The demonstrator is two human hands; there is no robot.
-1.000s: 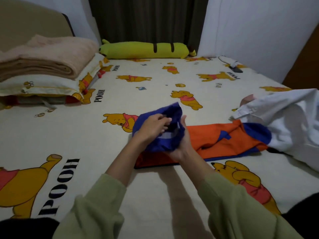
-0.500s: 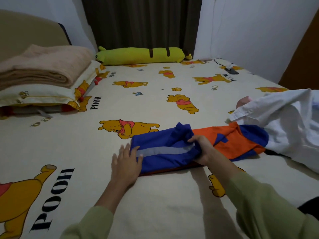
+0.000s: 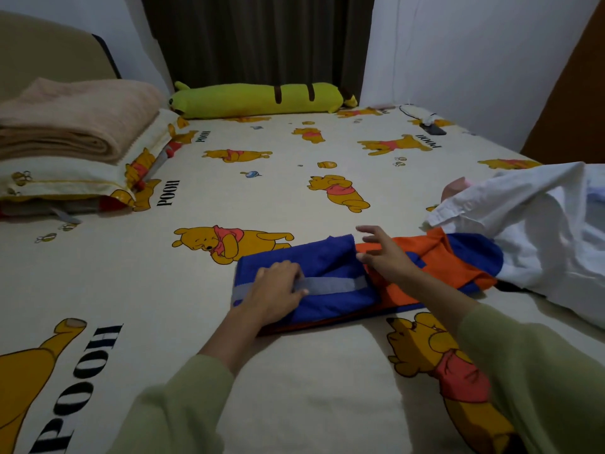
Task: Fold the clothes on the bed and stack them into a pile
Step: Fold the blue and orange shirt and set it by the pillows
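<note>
— Hands: what are they doing?
— Left hand point(image 3: 275, 290) is pressing flat, fingers relaxed, on the folded blue end of the orange-and-blue fabric garment point(image 3: 327, 283) lying on the cartoon-bear bed sheet point(image 3: 163, 290). Right hand point(image 3: 386, 257) is hovering, fingers spread, grasping nothing.
— Advice?
— Pin the fold while lifting the orange end over, edges aligned.

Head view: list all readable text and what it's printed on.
"POOH" on the bed sheet, bottom left beside the large bear print.
"POOH" on the sheet just right of the pillow.
"POOH" on the sheet near the yellow plush bolster.
"POOH" on the sheet at far right, near the cable.
The blue and orange garment and the white garment show no readable text.
</note>
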